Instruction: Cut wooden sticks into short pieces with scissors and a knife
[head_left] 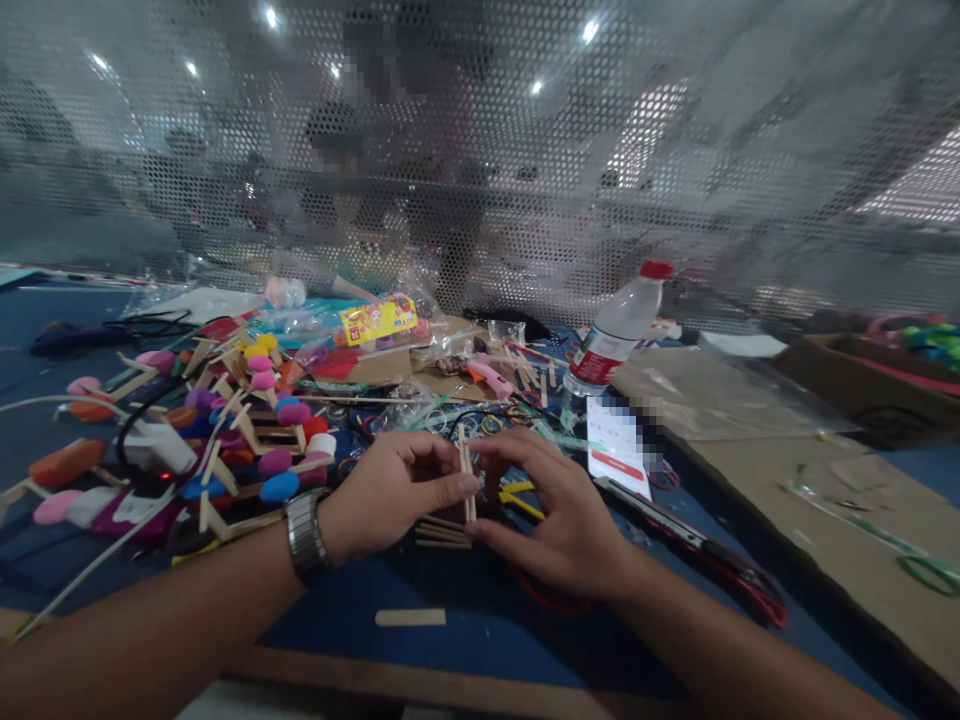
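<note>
A small bundle of wooden craft sticks (pixel 467 480) stands on end between my hands. My left hand (pixel 409 487), with a metal-band watch on the wrist, pinches the bundle between thumb and fingers. My right hand (pixel 551 505) has its thumb at the lower end of the sticks and its index finger near the upper end. Below them, several more craft sticks (pixel 442 536) lie in a loose pile on the blue table. A single craft stick (pixel 410 617) lies flat close to the front edge. Yellow handles of some tool (pixel 523 500) show partly behind my right hand.
At left lies a heap of colourful clay-tipped stick pieces (pixel 274 462), with a white plug (pixel 161 445) and cables. A water bottle (pixel 619 330), a phone (pixel 611 440) and a utility knife (pixel 675 525) are at right, beside cardboard (pixel 750 480). A perforated metal screen (pixel 480 180) closes the back.
</note>
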